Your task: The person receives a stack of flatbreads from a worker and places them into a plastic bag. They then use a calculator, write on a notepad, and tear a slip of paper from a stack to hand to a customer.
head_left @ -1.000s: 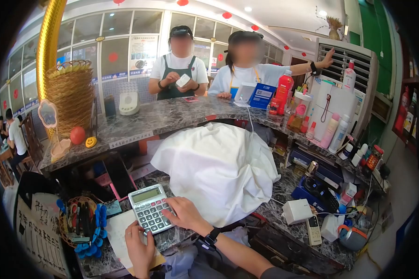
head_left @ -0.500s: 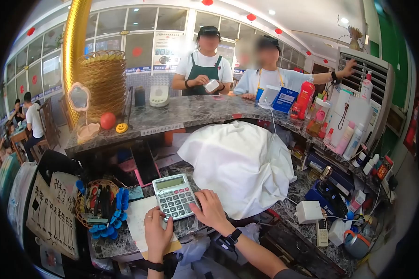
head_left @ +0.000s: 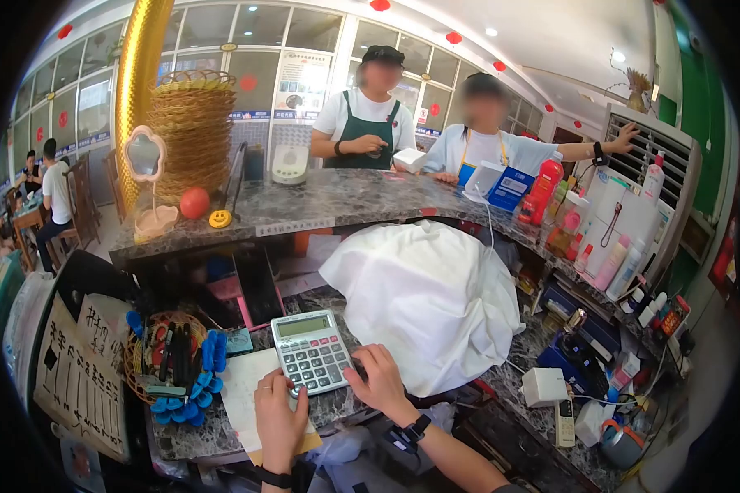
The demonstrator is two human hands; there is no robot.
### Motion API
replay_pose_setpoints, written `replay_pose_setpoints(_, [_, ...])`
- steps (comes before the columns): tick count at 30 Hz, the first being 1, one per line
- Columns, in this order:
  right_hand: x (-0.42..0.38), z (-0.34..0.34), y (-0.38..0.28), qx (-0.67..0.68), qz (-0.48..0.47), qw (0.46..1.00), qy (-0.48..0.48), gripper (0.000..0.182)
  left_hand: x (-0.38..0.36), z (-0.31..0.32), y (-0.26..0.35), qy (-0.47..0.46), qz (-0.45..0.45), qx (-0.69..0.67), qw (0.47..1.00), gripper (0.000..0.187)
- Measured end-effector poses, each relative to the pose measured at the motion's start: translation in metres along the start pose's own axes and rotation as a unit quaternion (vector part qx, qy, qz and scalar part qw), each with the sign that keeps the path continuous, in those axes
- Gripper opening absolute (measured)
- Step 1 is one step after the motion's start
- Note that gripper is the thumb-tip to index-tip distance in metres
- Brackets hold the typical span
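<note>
A silver calculator [head_left: 314, 352] with a grey display lies on the marble desk, its lower edge over a white sheet of paper [head_left: 247, 394]. My left hand [head_left: 278, 419] is at its lower left corner, resting over the paper. The thumb and bent fingers are apart, on either side of that corner. Beside the calculator's right edge, my right hand [head_left: 378, 382] lies with fingers stretched forward and thumb close to the keys. A large white cloth [head_left: 423, 300] covers something bulky just beyond my right hand; what is under it is hidden.
On the left are a basket of pens and blue clips [head_left: 177, 361] and a phone [head_left: 257, 287]. A raised counter [head_left: 329, 201] runs behind, with stacked wicker baskets [head_left: 189, 135] and bottles [head_left: 543, 189]. Two people stand beyond it. A white box [head_left: 544, 386] and a remote [head_left: 565, 423] lie at right.
The person in the green apron has shifted a small white box to the right, toward the other person. The view has tilted slightly. My hands have barely moved on the calculator.
</note>
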State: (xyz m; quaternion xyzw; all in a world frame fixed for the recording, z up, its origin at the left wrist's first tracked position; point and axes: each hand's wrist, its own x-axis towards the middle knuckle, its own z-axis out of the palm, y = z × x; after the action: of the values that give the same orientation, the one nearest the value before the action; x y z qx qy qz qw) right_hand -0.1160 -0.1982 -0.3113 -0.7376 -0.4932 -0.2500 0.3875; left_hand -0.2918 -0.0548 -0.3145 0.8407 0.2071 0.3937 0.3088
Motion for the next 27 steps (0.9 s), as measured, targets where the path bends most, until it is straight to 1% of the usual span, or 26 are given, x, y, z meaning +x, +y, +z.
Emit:
replay_pose_setpoints(2, [0.0, 0.001, 0.003, 0.005, -0.008, 1.0, 0.01, 0.031, 0.001, 0.002, -0.003, 0.001, 0.004, -0.001, 1.0, 0.025])
replay_pose_setpoints(4, [-0.002, -0.001, 0.005, 0.001, -0.022, 0.999, 0.045, 0.03, 0.0, 0.002, -0.003, 0.0, 0.009, -0.001, 1.0, 0.025])
replay_pose_setpoints(5, [-0.002, -0.002, 0.005, 0.003, -0.025, 0.999, 0.043, 0.03, 0.0, 0.001, -0.001, 0.004, 0.006, -0.001, 1.0, 0.025])
replay_pose_setpoints(7, [-0.004, -0.004, 0.005, -0.006, -0.02, 0.998, 0.061, 0.029, 0.002, -0.002, 0.004, -0.002, 0.009, 0.006, 1.0, 0.024])
replay_pose_setpoints(9, [-0.002, -0.003, 0.007, 0.003, -0.021, 0.997, 0.068, 0.028, 0.0, 0.002, -0.001, 0.012, 0.013, 0.022, 1.0, 0.025])
replay_pose_setpoints(11, [-0.003, -0.001, 0.006, 0.001, -0.004, 0.997, 0.071, 0.029, 0.0, 0.001, -0.004, -0.006, 0.004, -0.015, 1.0, 0.027])
replay_pose_setpoints(13, [-0.003, 0.0, 0.005, 0.01, -0.005, 0.996, 0.084, 0.029, 0.002, 0.001, -0.006, -0.01, 0.009, -0.014, 1.0, 0.028])
replay_pose_setpoints(16, [-0.004, -0.001, 0.004, 0.011, 0.02, 0.997, 0.079, 0.029, 0.001, 0.004, -0.006, 0.001, 0.03, 0.01, 1.0, 0.026])
replay_pose_setpoints(19, [-0.003, -0.003, 0.004, 0.01, 0.009, 0.997, 0.082, 0.03, 0.0, 0.006, -0.005, 0.003, 0.041, 0.033, 0.999, 0.029])
replay_pose_setpoints(21, [-0.002, -0.003, 0.003, 0.016, 0.019, 0.998, 0.052, 0.028, 0.0, 0.005, -0.002, 0.003, 0.047, 0.048, 0.998, 0.03])
replay_pose_setpoints(23, [-0.003, -0.003, 0.002, 0.023, 0.022, 0.998, 0.048, 0.028, -0.004, 0.006, -0.005, 0.001, 0.05, 0.064, 0.997, 0.032])
replay_pose_setpoints(25, [-0.002, -0.004, 0.003, 0.021, 0.018, 0.999, 0.04, 0.028, -0.003, 0.009, -0.013, 0.01, 0.075, 0.076, 0.994, 0.034])
replay_pose_setpoints(27, [-0.002, -0.003, 0.003, 0.019, 0.019, 0.998, 0.049, 0.029, -0.002, 0.011, -0.011, 0.028, 0.077, 0.08, 0.993, 0.033])
